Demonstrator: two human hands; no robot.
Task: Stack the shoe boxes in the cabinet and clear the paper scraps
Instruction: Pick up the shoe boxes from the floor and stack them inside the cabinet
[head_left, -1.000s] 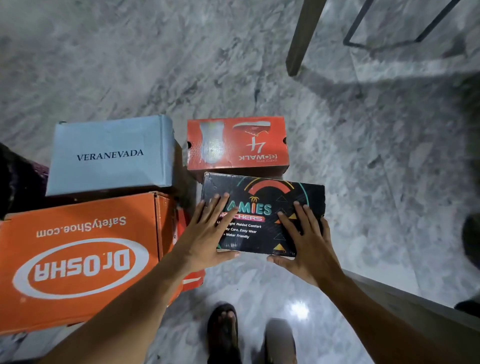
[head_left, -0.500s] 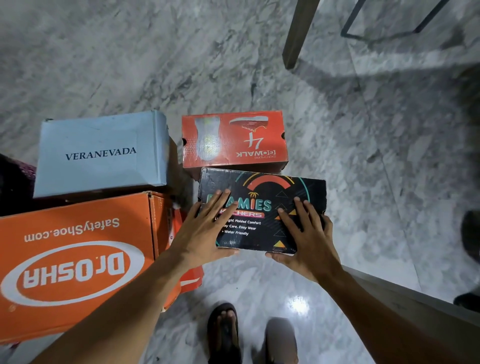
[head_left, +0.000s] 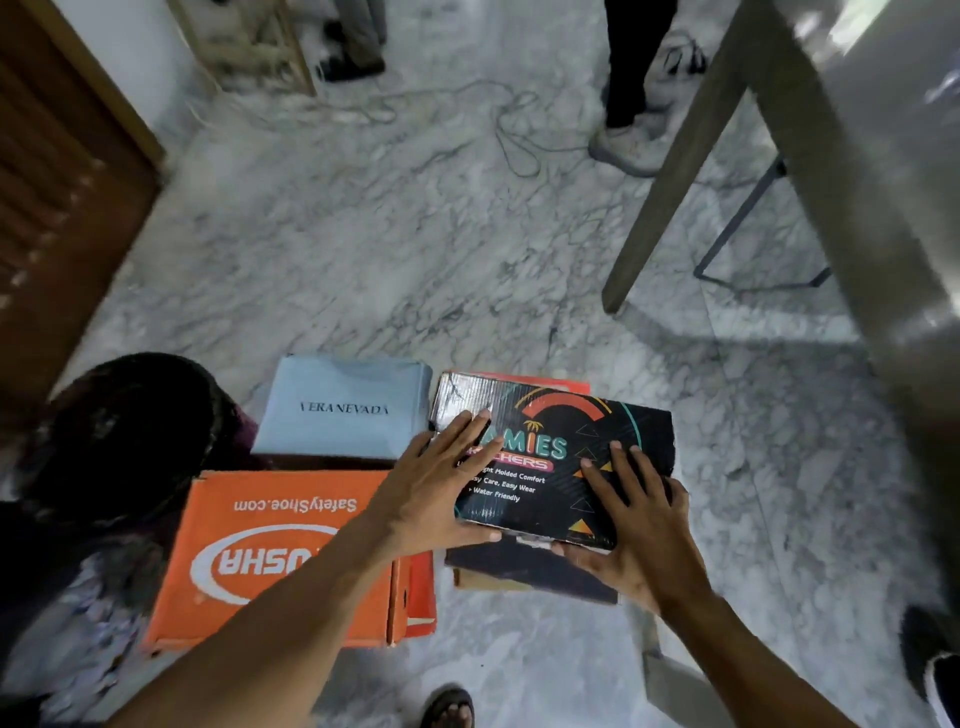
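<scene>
We find both grips, left hand and right hand, flat-fingered atop the lidded black shoe box, colourful print between them.

The lid of the pale blue shoe box reads "VERA NEVADA" in dark capitals. The orange shoe box carries "SafetyShoe.com" in white, upside down from where I stand. Nearer me on it is a white oval logo, also upside down, ending in "SHA"; my left arm hides the rest. The black shoe box shows "AMIES", then "CHERS" on a pink band, then small white lines: "ght Molded Comfort", "Care, Easy Wear", "Water Friendly". My left hand covers where these words begin.
</scene>
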